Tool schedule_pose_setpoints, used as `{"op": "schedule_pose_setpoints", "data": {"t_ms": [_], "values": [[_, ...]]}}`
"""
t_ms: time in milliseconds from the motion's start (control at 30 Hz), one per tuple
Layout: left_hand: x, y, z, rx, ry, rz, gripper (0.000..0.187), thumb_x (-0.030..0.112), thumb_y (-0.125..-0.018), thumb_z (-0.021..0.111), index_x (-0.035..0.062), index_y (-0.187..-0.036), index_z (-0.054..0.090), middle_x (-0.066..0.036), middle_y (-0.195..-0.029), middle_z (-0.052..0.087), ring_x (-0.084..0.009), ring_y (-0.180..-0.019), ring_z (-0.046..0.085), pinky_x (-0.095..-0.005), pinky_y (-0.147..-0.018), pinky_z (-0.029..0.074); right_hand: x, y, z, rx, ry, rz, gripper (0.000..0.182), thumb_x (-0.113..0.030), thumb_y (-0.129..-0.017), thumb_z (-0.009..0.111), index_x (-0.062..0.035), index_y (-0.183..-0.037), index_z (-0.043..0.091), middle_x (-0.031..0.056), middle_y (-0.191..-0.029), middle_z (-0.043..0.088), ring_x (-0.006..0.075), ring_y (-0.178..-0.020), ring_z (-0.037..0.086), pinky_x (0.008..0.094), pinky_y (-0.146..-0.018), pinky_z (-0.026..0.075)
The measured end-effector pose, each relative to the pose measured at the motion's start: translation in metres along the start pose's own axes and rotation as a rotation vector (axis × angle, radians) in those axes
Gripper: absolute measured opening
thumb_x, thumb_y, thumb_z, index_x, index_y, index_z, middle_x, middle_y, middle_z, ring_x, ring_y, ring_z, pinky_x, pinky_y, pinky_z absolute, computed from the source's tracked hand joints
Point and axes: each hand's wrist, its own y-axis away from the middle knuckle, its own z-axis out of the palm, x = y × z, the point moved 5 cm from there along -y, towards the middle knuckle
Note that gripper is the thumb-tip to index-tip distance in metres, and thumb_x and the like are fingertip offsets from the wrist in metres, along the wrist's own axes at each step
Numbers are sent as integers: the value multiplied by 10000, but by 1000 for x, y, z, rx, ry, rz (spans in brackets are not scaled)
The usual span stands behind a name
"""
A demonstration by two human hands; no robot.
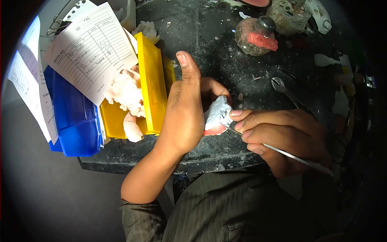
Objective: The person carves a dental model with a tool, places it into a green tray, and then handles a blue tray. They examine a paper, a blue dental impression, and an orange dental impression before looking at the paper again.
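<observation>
My left hand (183, 107) holds a small white plaster piece (218, 113) with a pink-red layer (215, 130) along its lower edge. The thumb points up, away from the piece, and the other fingers curl behind it, partly hidden. In my right hand (278, 135) is a thin metal tool (290, 155), pinched between thumb and fingers. Its tip meets the lower right edge of the piece, near the pink layer. The fingertips of my right hand are right beside the white surface.
Left of my hands stand a yellow bin (151, 88) with pale plaster pieces and a blue bin (76, 117), with a handwritten note (94, 52) over them. A glass jar (252, 40) with a red piece sits at the back of the dark table (193, 155). Metal pliers (279, 84) lie right.
</observation>
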Motion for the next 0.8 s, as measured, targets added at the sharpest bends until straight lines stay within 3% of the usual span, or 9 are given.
{"op": "schedule_pose_setpoints", "data": {"t_ms": [33, 233, 800], "values": [[-3, -1, 1, -49, 38, -23, 958, 788, -954, 142, -4, -769, 648, -94, -694, 633, -149, -614, 594, -247, -623, 482, -1, 0, 0, 16, 15, -1, 42, 16, -829, 671, 50, -843, 650, 208, -815, 703, 311, -809, 753, 389, -737, 645], [-5, 2, 5, -28, 151, -99, 949, 793, -951, 162, -4, -778, 647, -99, -714, 636, -149, -619, 596, -246, -619, 485, 1, 3, 0, 51, -26, 25, 45, 43, -830, 636, 84, -848, 633, 249, -831, 685, 334, -804, 743, 445, -774, 639], [-7, 0, 3, -16, 124, -82, 954, 785, -956, 155, -8, -780, 655, -94, -715, 643, -138, -613, 603, -235, -605, 487, 3, 2, 3, 41, -12, -23, 88, 76, -789, 662, 80, -876, 647, 243, -834, 696, 348, -814, 746, 434, -768, 643]]}}
